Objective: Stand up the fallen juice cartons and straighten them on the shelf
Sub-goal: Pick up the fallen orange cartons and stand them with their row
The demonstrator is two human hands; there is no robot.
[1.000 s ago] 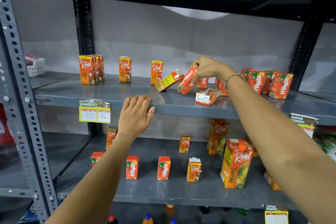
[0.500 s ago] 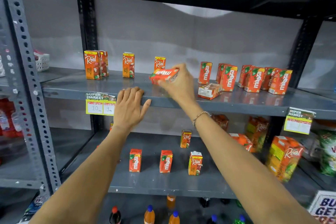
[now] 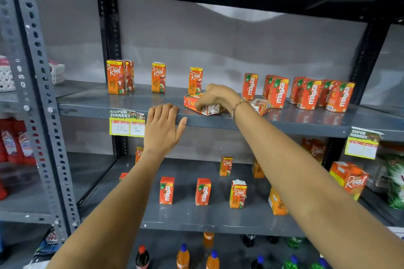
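Note:
On the upper grey shelf (image 3: 140, 105) my right hand (image 3: 218, 96) is closed over a small orange juice carton (image 3: 202, 107) that lies on its side near the front edge. Another fallen carton (image 3: 261, 106) lies just right of my wrist. Several Real cartons (image 3: 115, 77) stand upright to the left, and several Maaza cartons (image 3: 310, 94) stand in a group to the right. My left hand (image 3: 162, 129) rests flat on the shelf's front lip, holding nothing.
A price tag (image 3: 126, 123) hangs beside my left hand. The lower shelf (image 3: 196, 218) carries upright small cartons (image 3: 167, 190) and larger Real packs (image 3: 349, 178). Bottles (image 3: 182, 256) stand below. A perforated steel post (image 3: 41, 105) rises at the left, a white basket (image 3: 56, 72) behind it.
My right hand stood one Maaza carton upright, then carried another leftward and lowered it onto the shelf on its side. The left hand stayed on the shelf lip. The view shifted.

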